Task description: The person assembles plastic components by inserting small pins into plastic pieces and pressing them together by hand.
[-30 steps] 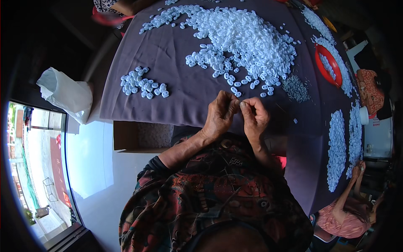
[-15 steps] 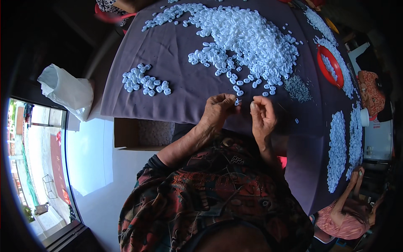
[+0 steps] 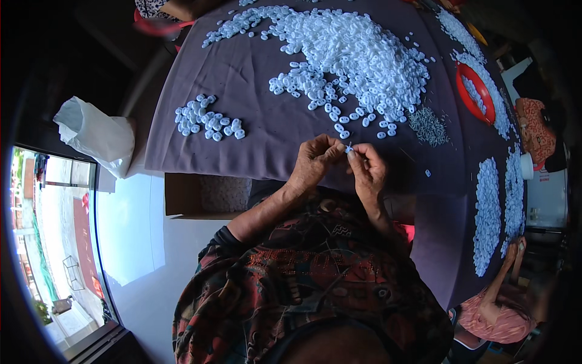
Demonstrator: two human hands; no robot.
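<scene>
My left hand (image 3: 314, 162) and my right hand (image 3: 368, 170) meet just above the near edge of a round table covered in a purple cloth (image 3: 267, 139). Between their fingertips they pinch one small white plastic piece (image 3: 349, 148). A big heap of the same white pieces (image 3: 357, 54) lies beyond my hands at the table's middle. A small separate cluster of white pieces (image 3: 206, 121) sits to the left of my hands. A little pile of thin grey pins (image 3: 428, 125) lies to the right, beyond my right hand.
A red ring-shaped dish (image 3: 478, 92) and more bands of white pieces (image 3: 488, 212) lie along the right rim. A white plastic bag (image 3: 97, 134) hangs off the left. A cardboard box (image 3: 203, 195) sits under the table edge. Another person's hand (image 3: 516, 252) reaches in at lower right.
My hands have drawn slightly apart and shifted, the right fingers now pinching the small white piece at their tips. The other person's hand at lower right has moved.
</scene>
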